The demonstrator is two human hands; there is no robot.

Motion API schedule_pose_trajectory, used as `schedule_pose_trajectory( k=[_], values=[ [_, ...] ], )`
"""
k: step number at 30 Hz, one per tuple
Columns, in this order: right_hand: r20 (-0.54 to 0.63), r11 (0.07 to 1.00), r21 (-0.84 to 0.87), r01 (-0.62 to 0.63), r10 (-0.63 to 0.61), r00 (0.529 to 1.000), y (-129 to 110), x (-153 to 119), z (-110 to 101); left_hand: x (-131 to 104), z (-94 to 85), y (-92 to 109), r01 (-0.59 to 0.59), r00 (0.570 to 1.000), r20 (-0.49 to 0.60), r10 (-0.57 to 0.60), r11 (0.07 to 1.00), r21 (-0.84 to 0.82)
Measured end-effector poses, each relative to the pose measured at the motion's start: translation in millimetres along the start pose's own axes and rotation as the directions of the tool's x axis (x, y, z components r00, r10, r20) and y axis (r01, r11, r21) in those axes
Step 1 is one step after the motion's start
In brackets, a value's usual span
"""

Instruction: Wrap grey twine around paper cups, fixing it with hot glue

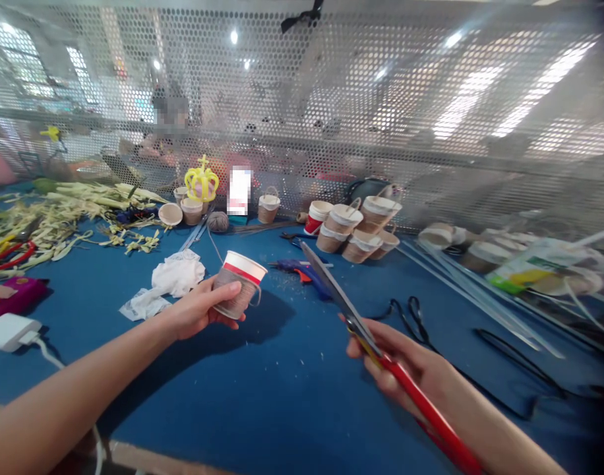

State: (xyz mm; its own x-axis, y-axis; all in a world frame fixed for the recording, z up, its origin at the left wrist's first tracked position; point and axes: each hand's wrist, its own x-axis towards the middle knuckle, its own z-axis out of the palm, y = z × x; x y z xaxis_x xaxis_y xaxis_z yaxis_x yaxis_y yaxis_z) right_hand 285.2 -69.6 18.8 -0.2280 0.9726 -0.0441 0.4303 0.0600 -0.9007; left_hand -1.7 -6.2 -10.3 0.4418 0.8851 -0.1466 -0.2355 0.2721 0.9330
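My left hand point(217, 305) is wrapped round a paper cup point(237, 290), tilted a little to the right. Grey-brown yarn covers the cup's lower part, leaving a red band and white rim bare. A strand runs from it back to a ball of yarn point(217, 222), and a small loop stands off its right side. In my right hand point(398, 359) is a pair of scissors point(361, 323) with red handles, blades together and pointing up and left. The scissors and the cup are apart. Behind the blades lies a blue glue gun point(312, 277).
Several yarn-wrapped cups point(337, 227) are stacked at the back. Dried husks point(84, 204) and red-handled pliers point(15, 254) lie at left, near a white charger point(12, 332) and crumpled tissue point(178, 274). Clear glue sticks point(480, 300) and a black cord point(519, 356) lie at right, before a perforated metal screen point(292, 86).
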Motion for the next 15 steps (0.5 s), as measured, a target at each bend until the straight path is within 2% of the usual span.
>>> schedule_pose_trajectory(
  k=[6,8,11,15],
  values=[
    [0.169,0.991,0.093,0.1,-0.114,0.979,-14,32,13,-1,-1.0,-1,-0.008,0.998,0.063,0.002,0.995,0.097],
    [0.188,0.979,0.151,0.14,-0.168,0.968,-22,38,17,-1,-1.6,0,-0.003,0.998,0.062,-0.003,0.994,0.108],
    [0.099,0.935,0.313,0.167,-0.207,0.973,-31,45,23,0,-1.8,1,0.015,0.998,0.059,-0.023,0.993,0.118],
    [-0.014,0.834,0.544,0.089,-0.097,0.995,-33,55,31,0,-1.3,2,0.028,0.998,0.059,-0.036,0.992,0.125]
  ],
)
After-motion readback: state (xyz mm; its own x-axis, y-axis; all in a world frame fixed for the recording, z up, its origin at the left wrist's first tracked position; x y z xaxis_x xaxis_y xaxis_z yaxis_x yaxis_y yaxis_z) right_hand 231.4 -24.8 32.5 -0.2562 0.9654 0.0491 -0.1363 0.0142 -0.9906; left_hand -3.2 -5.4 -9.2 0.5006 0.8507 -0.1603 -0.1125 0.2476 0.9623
